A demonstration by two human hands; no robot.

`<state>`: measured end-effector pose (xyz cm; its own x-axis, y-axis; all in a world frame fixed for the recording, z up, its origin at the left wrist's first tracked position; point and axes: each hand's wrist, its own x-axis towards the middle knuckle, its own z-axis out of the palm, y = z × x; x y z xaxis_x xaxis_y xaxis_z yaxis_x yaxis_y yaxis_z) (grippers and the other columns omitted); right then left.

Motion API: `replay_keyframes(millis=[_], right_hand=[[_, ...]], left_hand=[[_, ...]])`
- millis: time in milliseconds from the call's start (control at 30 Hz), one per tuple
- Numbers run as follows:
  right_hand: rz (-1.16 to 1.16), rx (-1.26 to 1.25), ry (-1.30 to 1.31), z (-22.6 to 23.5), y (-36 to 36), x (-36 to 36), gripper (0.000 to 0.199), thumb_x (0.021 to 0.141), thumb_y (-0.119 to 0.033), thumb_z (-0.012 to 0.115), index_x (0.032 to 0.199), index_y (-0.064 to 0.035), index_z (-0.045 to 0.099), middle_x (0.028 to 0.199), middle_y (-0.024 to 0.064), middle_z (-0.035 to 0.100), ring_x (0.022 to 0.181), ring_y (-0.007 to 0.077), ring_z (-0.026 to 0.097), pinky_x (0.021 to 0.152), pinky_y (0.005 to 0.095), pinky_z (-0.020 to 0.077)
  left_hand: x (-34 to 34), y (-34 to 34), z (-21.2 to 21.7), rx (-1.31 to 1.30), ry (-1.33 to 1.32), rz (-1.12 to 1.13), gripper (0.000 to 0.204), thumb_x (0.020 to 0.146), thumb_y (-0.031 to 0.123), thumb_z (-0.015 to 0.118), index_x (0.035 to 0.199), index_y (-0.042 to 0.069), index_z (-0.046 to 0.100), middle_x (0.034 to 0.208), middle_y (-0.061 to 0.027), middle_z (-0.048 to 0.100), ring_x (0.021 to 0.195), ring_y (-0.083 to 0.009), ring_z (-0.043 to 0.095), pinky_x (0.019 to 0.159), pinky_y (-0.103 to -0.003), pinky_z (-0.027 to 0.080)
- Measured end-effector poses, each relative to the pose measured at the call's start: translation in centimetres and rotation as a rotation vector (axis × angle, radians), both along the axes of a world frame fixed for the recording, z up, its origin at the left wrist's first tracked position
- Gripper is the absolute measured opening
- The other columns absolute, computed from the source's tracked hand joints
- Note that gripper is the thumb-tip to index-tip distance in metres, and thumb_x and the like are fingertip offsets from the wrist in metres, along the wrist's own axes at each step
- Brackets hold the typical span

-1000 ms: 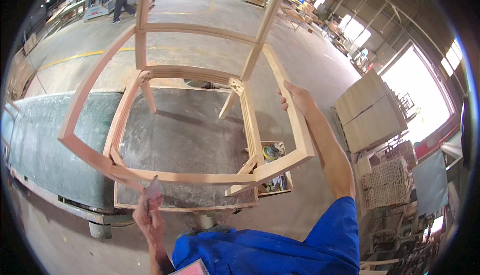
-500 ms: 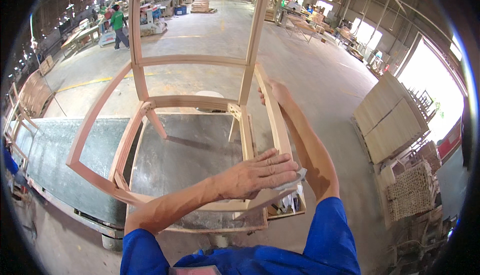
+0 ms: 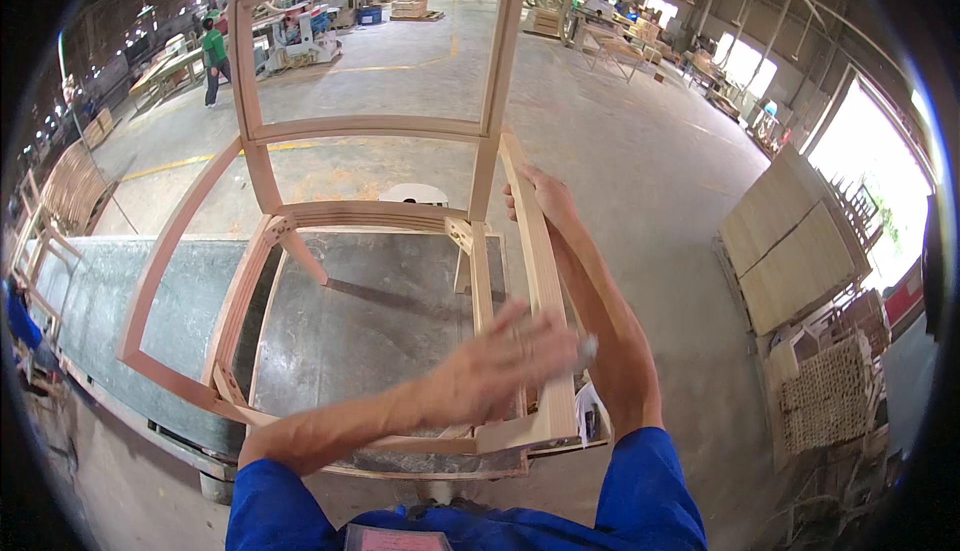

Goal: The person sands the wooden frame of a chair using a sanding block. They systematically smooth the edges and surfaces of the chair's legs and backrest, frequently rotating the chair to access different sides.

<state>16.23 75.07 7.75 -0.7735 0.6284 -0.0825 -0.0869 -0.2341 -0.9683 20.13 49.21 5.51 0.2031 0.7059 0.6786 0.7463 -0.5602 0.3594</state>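
Observation:
An unfinished wooden chair frame (image 3: 262, 131), with an open back and two armrests, stands on a dark, worn work surface (image 3: 370, 311). My right hand (image 3: 545, 199) is closed around the far part of its right armrest (image 3: 545, 271). My left arm reaches across the front of the frame. Over the near part of that armrest is my left hand (image 3: 505, 361), smeared by motion. A small grey piece, apparently sandpaper (image 3: 587, 352), shows at its fingers, mostly hidden by the hand.
A green-topped bench (image 3: 140, 301) adjoins on the left. Stacked wooden panels (image 3: 800, 236) and a bundle of wood pieces (image 3: 830, 401) stand at right. A small open box (image 3: 597, 421) sits below the armrest's front. A person in green (image 3: 214, 59) is far left.
My left hand has come off the armrest's front corner, slightly left, with the grey piece. The chair frame appears shifted a little left in view. My right hand keeps its hold.

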Motion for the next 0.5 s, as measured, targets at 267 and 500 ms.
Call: replay_keyframes(millis=[267,500], right_hand=[[0.095,0.294,-0.126,0.7,1.9,-1.9,0.035,0.097,-0.030,0.057,0.091,0.0042,0.064,0.071,0.0132,0.067,0.053,0.0202,0.062,0.049,0.0331,0.0522],[0.050,1.139,-0.512,1.2,5.4,-1.5,0.026,0.095,-0.019,0.055,0.097,0.0045,0.066,0.079,0.0196,0.072,0.067,0.0259,0.071,0.059,0.0406,0.0568]], left_hand=[[5.0,-4.6,0.3,-0.146,-1.032,0.485,0.043,0.102,0.007,0.046,0.143,-0.005,0.045,0.121,-0.0140,0.066,0.102,-0.0082,0.054,0.089,-0.031,0.048],[7.2,2.5,1.6,-0.378,-1.721,-0.029,0.040,0.107,0.021,0.042,0.136,-0.004,0.052,0.117,-0.0076,0.064,0.105,-0.0121,0.057,0.092,-0.029,0.047]])
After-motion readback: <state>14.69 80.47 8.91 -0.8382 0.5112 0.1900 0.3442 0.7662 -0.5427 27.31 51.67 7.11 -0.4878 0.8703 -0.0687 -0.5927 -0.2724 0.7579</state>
